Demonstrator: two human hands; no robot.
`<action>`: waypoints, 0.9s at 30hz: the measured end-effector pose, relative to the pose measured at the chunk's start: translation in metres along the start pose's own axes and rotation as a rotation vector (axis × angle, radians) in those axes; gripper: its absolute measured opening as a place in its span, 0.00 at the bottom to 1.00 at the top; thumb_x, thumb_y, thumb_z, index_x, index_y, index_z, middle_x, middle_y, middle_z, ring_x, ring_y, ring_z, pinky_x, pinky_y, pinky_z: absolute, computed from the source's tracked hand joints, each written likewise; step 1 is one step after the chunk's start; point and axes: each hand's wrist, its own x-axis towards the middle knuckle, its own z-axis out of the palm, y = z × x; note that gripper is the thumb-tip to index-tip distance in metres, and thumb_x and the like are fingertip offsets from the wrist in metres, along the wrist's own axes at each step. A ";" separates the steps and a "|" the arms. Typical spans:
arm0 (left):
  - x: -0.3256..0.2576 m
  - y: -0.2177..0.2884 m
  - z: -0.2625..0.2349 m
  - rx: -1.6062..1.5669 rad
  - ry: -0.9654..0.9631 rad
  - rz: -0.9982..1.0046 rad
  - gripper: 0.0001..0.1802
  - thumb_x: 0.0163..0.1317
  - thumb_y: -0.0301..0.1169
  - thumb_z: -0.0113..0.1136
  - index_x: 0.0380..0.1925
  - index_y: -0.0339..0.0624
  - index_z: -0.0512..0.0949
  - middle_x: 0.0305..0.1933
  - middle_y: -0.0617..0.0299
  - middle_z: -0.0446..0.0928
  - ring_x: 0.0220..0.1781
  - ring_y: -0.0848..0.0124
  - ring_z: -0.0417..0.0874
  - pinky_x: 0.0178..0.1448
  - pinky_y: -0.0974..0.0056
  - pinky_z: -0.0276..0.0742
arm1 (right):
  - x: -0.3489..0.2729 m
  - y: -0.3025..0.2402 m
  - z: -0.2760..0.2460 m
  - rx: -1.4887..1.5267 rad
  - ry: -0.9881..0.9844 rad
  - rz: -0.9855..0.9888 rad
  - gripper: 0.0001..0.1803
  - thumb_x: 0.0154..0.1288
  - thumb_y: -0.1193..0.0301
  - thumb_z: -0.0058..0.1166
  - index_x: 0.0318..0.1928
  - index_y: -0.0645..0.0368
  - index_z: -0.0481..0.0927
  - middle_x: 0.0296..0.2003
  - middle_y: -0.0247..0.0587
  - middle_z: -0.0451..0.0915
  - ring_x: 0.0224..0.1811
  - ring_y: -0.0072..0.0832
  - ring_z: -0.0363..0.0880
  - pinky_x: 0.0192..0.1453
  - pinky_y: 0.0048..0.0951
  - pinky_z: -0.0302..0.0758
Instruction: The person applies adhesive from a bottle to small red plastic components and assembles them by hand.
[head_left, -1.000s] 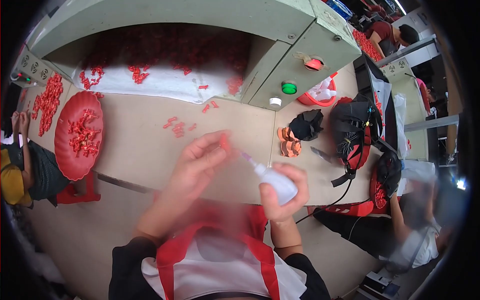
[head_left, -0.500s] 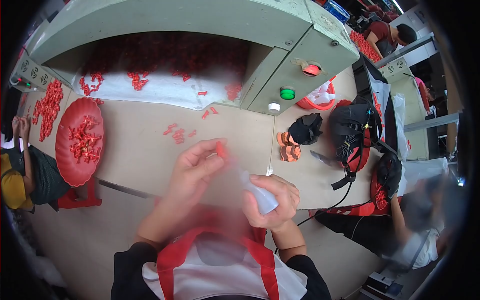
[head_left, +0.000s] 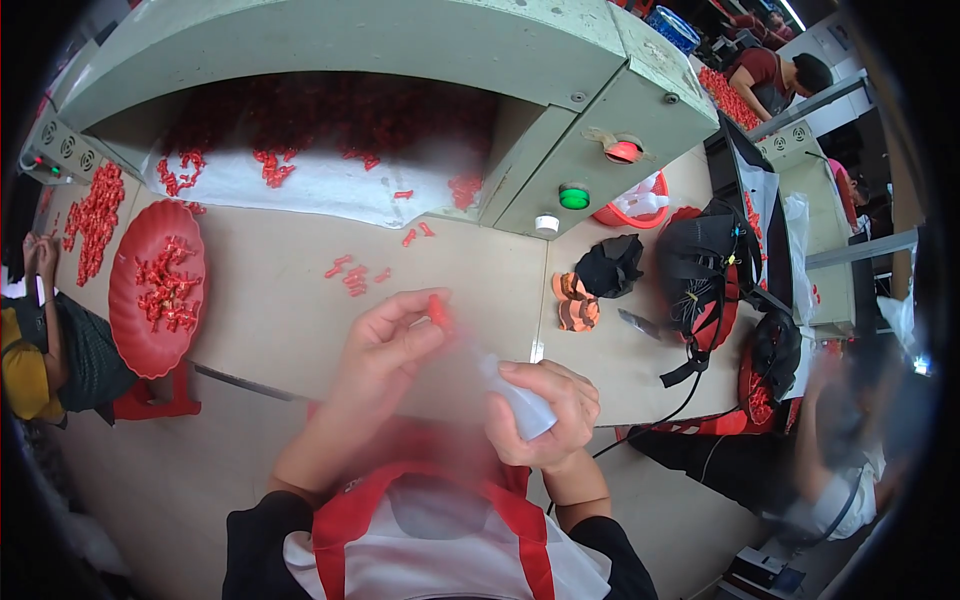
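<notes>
Between the thumb and fingertips of my left hand (head_left: 385,345) is a small red plastic piece (head_left: 438,312), its shape blurred by a haze in the picture. My right hand (head_left: 560,410) is closed around a whitish squeeze bottle (head_left: 522,408), tilted with its narrow tip toward the red piece. A gap shows between the tip and the piece, though haze hides the exact spot. Both hands are above the table's near edge. Beyond them, several small red figures (head_left: 355,278) lie loose on the tabletop (head_left: 270,320).
A pale green machine (head_left: 400,40) spans the back, with red pieces on white cloth (head_left: 360,200) in its opening. At left stands a scalloped red tray (head_left: 125,310) of pieces. Orange-black fabric (head_left: 577,305), a black bag (head_left: 700,250) and a red basket (head_left: 640,218) lie right. Co-workers sit on both sides.
My hands stay nearly in place; the left shifts slightly, still with the red piece. The view tilts a little. At right, the co-worker's arm has moved up from the red tray.
</notes>
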 end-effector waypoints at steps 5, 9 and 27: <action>0.001 0.001 -0.001 0.003 -0.009 0.006 0.18 0.58 0.21 0.53 0.49 0.34 0.71 0.43 0.56 0.75 0.46 0.64 0.80 0.49 0.67 0.79 | 0.001 -0.001 -0.002 0.010 -0.031 0.029 0.14 0.40 0.76 0.62 0.33 0.62 0.78 0.20 0.40 0.77 0.16 0.31 0.75 0.21 0.24 0.71; 0.000 0.004 0.001 -0.039 -0.017 -0.035 0.19 0.58 0.21 0.53 0.51 0.32 0.70 0.44 0.54 0.75 0.45 0.63 0.80 0.48 0.66 0.80 | 0.002 0.001 -0.003 -0.007 -0.074 -0.061 0.16 0.36 0.79 0.56 0.33 0.66 0.75 0.23 0.39 0.78 0.15 0.28 0.75 0.24 0.23 0.73; 0.012 0.007 -0.007 -0.119 -0.039 -0.109 0.20 0.57 0.21 0.54 0.51 0.30 0.69 0.43 0.53 0.75 0.44 0.62 0.81 0.47 0.66 0.81 | 0.012 0.006 0.003 0.013 -0.043 -0.023 0.15 0.39 0.78 0.59 0.33 0.64 0.76 0.23 0.40 0.79 0.17 0.29 0.76 0.24 0.24 0.73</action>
